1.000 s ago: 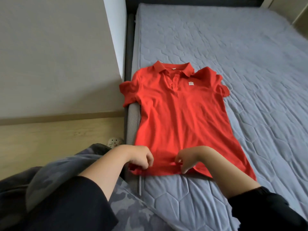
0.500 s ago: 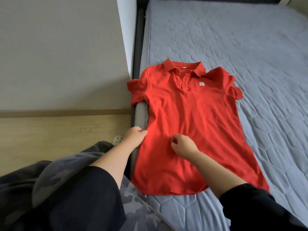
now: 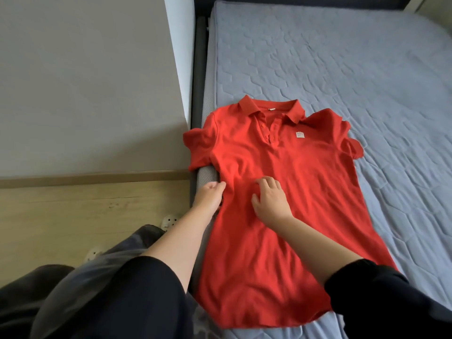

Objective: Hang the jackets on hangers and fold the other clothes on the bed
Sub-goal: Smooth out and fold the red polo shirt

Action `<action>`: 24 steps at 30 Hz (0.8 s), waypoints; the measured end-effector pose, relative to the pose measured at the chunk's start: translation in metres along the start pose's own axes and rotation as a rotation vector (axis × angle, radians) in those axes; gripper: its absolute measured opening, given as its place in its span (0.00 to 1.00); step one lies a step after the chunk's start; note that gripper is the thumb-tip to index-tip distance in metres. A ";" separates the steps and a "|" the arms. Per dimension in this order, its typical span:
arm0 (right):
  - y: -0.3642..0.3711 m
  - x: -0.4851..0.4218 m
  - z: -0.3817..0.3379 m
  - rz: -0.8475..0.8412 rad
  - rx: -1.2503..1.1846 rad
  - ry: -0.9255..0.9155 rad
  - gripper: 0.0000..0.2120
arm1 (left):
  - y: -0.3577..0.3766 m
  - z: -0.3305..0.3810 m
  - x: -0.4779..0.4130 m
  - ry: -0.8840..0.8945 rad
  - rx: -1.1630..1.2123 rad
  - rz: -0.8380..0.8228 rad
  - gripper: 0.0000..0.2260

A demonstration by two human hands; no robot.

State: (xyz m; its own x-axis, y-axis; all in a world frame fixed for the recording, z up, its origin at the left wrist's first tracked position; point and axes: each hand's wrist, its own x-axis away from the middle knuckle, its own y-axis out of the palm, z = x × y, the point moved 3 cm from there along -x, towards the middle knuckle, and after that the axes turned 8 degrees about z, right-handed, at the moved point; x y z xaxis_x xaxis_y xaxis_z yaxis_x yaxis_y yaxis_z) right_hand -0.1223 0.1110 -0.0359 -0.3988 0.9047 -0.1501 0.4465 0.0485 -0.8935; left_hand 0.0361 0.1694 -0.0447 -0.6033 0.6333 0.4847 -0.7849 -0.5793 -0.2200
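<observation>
Right hand (image 3: 270, 200) presses red polo shirt (image 3: 293, 172) on bed (image 3: 342, 69)

Fingers loosely bent and gripping nothing, the right hand rests on the shirt's middle. The left hand (image 3: 209, 196) meets the garment's side edge by the grey bed frame (image 3: 208, 174); whether it pinches the cloth cannot be told. The shirt lies face up along the bed's left side, one sleeve (image 3: 198, 148) drooping over the frame

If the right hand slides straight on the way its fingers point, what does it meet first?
Right hand rests on the red polo shirt; ahead is only more shirt, probably the button placket first.
</observation>
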 end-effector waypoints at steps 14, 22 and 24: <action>0.027 -0.003 0.009 -0.025 -0.014 0.073 0.22 | -0.020 -0.013 -0.046 -0.309 0.362 0.217 0.15; 0.025 0.004 0.015 -0.039 0.064 0.037 0.23 | -0.034 0.006 -0.040 -0.022 -0.138 0.399 0.13; 0.024 0.011 0.020 -0.018 0.143 0.038 0.24 | -0.033 0.012 -0.021 0.179 -0.372 0.522 0.09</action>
State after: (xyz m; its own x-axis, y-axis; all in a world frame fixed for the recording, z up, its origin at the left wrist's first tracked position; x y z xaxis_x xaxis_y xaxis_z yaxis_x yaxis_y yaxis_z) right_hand -0.1320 0.1133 -0.0674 -0.3742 0.9195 -0.1200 0.3196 0.0064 -0.9475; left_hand 0.0761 0.1694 -0.0378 -0.9063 0.4120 0.0942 -0.3606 -0.6376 -0.6807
